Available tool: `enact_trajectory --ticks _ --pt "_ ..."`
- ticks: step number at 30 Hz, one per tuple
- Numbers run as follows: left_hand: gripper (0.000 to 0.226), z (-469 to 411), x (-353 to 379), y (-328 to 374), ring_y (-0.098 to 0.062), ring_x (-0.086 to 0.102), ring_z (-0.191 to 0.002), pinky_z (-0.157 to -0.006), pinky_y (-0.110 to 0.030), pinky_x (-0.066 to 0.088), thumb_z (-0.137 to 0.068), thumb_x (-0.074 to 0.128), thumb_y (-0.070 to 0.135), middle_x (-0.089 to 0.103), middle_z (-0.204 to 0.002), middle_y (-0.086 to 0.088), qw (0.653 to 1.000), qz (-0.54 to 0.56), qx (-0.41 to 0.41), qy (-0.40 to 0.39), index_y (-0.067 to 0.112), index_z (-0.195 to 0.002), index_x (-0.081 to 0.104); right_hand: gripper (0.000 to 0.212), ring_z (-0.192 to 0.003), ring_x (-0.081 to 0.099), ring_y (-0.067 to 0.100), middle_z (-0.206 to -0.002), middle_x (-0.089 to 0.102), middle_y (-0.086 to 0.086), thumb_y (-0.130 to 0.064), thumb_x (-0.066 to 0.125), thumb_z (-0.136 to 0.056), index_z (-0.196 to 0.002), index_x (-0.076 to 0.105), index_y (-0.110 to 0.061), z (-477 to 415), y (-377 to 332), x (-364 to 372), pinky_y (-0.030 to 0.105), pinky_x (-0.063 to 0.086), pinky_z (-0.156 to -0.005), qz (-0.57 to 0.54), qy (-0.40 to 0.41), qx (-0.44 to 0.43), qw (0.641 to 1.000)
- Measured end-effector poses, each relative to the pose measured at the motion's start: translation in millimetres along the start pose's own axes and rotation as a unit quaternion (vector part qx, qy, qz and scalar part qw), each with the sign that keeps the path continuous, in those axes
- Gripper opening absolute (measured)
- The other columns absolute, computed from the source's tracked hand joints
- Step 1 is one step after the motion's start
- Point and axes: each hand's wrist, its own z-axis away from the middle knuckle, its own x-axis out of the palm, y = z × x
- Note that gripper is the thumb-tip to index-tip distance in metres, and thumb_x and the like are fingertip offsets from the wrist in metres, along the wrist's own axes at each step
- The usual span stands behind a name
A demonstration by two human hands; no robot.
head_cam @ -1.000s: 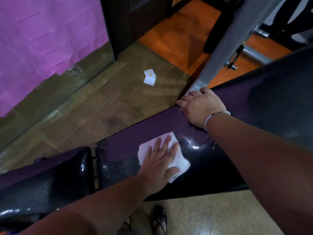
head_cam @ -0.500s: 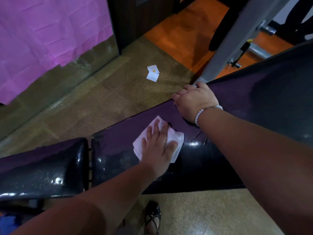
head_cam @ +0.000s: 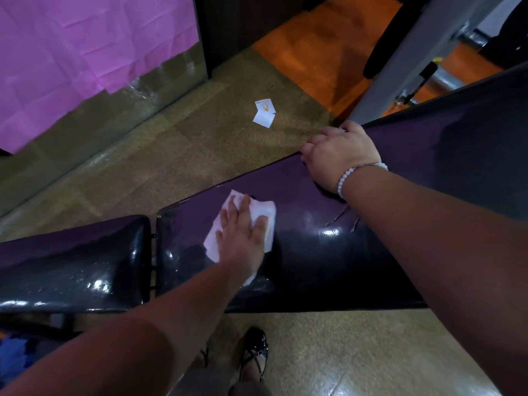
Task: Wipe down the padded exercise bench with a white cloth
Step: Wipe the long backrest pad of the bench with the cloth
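Moved since a second ago: my left hand point(head_cam: 243, 238) has slid the white cloth point(head_cam: 263, 214) across the pad toward the far edge and toward the gap between the two pads; my right hand point(head_cam: 340, 154) has stayed on the far edge.
Left hand: flat and spread wide, palm down on the cloth, pressing it to the pad rather than gripping it.
Right hand: fingers curled over the far edge of the padded bench point(head_cam: 314, 252), holding on there; a white bead bracelet point(head_cam: 347, 175) sits at my wrist.
Cloth: lying crumpled on top of the long pad, near its end by the gap, mostly under my palm, with corners showing beyond my fingertips and by my wrist.
Bench: glossy dark purple, shiny with highlights near my left hand; the shorter seat pad point(head_cam: 74, 261) lies just beside it on my left.
Floor: a small white paper scrap point(head_cam: 264, 113) lies well beyond the bench on the speckled floor point(head_cam: 171, 150).
Below: my black shoe point(head_cam: 254, 352) shows on the near side of the bench.
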Motion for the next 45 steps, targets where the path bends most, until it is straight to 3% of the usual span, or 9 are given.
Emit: enact_trajectory --ticks 4,11,16,19,23,30,35,40,45 --pt "0.072 56 26 24 -0.004 -0.025 -0.135 -0.111 -0.040 -0.009 -0.079 0.011 0.071 -0.017 -0.150 0.019 0.993 -0.021 0.115 -0.017 0.041 -0.144 0.002 0.031 -0.115 0.052 0.022 -0.116 0.064 -0.006 -0.029 0.034 -0.095 -0.112 0.059 -0.027 0 1 1 0.045 0.028 -0.102 0.008 0.013 0.005 1.000" --pt "0.056 51 20 -9 0.004 -0.016 -0.136 -0.112 -0.035 -0.005 -0.082 0.024 0.067 -0.005 -0.145 0.029 0.971 -0.079 0.227 -0.013 0.052 -0.135 0.020 0.031 -0.115 0.050 0.021 -0.116 0.062 -0.006 -0.030 0.031 -0.096 -0.112 0.058 -0.027 0 1 -1 0.043 0.030 -0.099 0.015 0.009 0.000 1.000" --pt "0.053 32 3 -26 -0.009 -0.002 -0.142 -0.116 -0.047 0.003 -0.084 0.029 0.056 0.006 -0.150 0.018 0.992 -0.023 0.119 0.023 0.045 -0.136 0.029 0.031 -0.114 0.051 0.021 -0.115 0.062 -0.006 -0.031 0.030 -0.097 -0.111 0.058 -0.027 2 0 -2 0.043 0.030 -0.098 0.015 0.014 0.001 1.000" --pt "0.048 35 10 6 -0.011 -0.008 -0.142 -0.115 -0.049 0.001 -0.092 0.033 0.045 0.005 -0.156 0.009 0.999 0.023 0.037 0.028 0.040 -0.139 0.028 0.032 -0.115 0.051 0.020 -0.116 0.063 -0.008 -0.032 0.030 -0.097 -0.111 0.058 -0.029 0 -1 -1 0.043 0.031 -0.097 0.015 0.013 0.002 1.000" --pt "0.055 67 34 48 -0.009 -0.018 -0.137 -0.110 -0.043 -0.011 -0.089 0.028 0.053 -0.007 -0.151 0.019 0.968 -0.053 0.243 -0.025 0.043 -0.141 0.017 0.033 -0.117 0.049 0.019 -0.118 0.062 -0.008 -0.033 0.030 -0.096 -0.114 0.057 -0.031 -2 1 -1 0.043 0.029 -0.099 0.010 -0.001 0.007 1.000" --pt "0.055 53 31 8 -0.021 0.010 -0.142 -0.112 -0.051 0.005 -0.089 0.037 0.053 0.013 -0.153 0.006 0.870 -0.229 0.436 0.020 0.038 -0.140 0.025 0.033 -0.116 0.050 0.020 -0.117 0.062 -0.007 -0.032 0.028 -0.097 -0.115 0.056 -0.030 -1 1 -3 0.043 0.030 -0.098 0.006 -0.001 0.004 1.000" --pt "0.056 47 27 -12 -0.023 0.009 -0.142 -0.113 -0.046 0.006 -0.090 0.035 0.054 0.013 -0.153 0.005 0.861 -0.242 0.446 0.013 0.040 -0.142 0.019 0.035 -0.122 0.047 0.020 -0.121 0.061 -0.007 -0.032 0.028 -0.097 -0.118 0.056 -0.030 -1 1 -3 0.045 0.025 -0.103 0.005 -0.012 0.009 1.000" --pt "0.054 41 20 -31 -0.022 0.007 -0.143 -0.113 -0.048 0.006 -0.092 0.030 0.055 0.010 -0.154 0.006 0.876 -0.243 0.417 0.004 0.043 -0.142 0.014 0.039 -0.129 0.041 0.019 -0.128 0.058 -0.009 -0.034 0.024 -0.098 -0.124 0.053 -0.032 -2 0 -4 0.045 0.025 -0.103 0.004 -0.027 0.012 1.000" --pt "0.053 30 11 -57 -0.020 0.002 -0.144 -0.113 -0.047 0.005 -0.093 0.023 0.057 -0.010 -0.155 0.015 0.886 -0.248 0.391 0.001 0.044 -0.143 0.010 0.042 -0.133 0.037 0.018 -0.132 0.055 -0.010 -0.036 0.021 -0.099 -0.129 0.050 -0.032 -1 -2 -5 0.046 0.023 -0.105 0.013 -0.035 0.015 0.999"
